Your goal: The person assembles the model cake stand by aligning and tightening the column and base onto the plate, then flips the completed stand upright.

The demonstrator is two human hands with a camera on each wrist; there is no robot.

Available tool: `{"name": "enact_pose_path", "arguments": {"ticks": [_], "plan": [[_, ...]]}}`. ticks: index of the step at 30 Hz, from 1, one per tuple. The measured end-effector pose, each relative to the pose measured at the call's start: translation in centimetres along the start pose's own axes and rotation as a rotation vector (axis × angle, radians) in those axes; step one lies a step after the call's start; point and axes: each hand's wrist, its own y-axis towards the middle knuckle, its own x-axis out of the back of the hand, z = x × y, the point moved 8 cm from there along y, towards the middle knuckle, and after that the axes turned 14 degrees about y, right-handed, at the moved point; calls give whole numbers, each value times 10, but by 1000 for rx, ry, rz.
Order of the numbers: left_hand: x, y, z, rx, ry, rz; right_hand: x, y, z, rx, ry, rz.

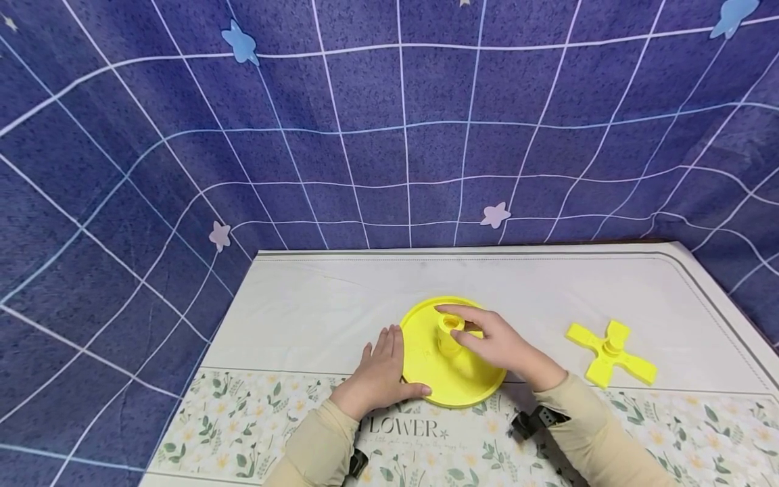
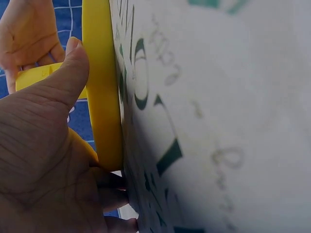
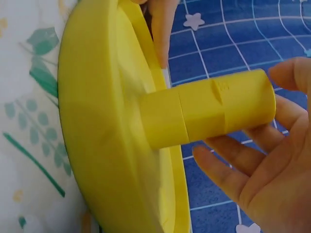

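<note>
A round yellow base (image 1: 420, 365) with a raised rim lies flat on the table mat. From its middle rises a yellow cylinder (image 3: 228, 107), upright, hollow at the top and seated on a short stub with a visible seam between them. My right hand (image 1: 496, 338) holds the cylinder near its upper end, thumb on the near side and fingers round the far side; the little finger stands apart from it. On the left, my left hand (image 1: 383, 375) rests against the base's rim, fingers fairly straight along its side and thumb touching its near edge.
To the right lies a yellow four-armed cross (image 1: 611, 352) with a short peg at its centre. The mat (image 1: 328, 297) has a plain white back part and a floral front. A blue curtain (image 1: 377, 155) with a grid pattern hangs behind the table.
</note>
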Motion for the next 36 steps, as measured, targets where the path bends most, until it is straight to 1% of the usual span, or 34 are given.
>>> {"name": "enact_pose_path", "arguments": {"ticks": [2, 4, 10, 13, 17, 21, 31, 34, 36], "plan": [[0, 0, 0, -3, -2, 0, 0, 0, -3, -20, 34, 6], [0, 0, 0, -1, -4, 4, 2, 0, -6, -37, 31, -13], [2, 0, 1, 8, -12, 7, 5, 0, -5, -52, -40, -115], [1, 0, 1, 9, -8, 6, 4, -1, -3, -49, -103, -167], [1, 0, 1, 8, -7, 6, 4, -2, -1, -56, -217, -227], [1, 0, 0, 7, -8, 1, 3, -4, -2, -69, -283, -265], [0, 1, 1, 8, -7, -2, 3, -5, 1, -85, -328, -284], [-1, 1, 1, 8, 3, -3, 6, -5, 2, -72, -308, -271], [-1, 1, 2, 9, 4, -2, 7, -3, 4, -50, -265, -237]]}}
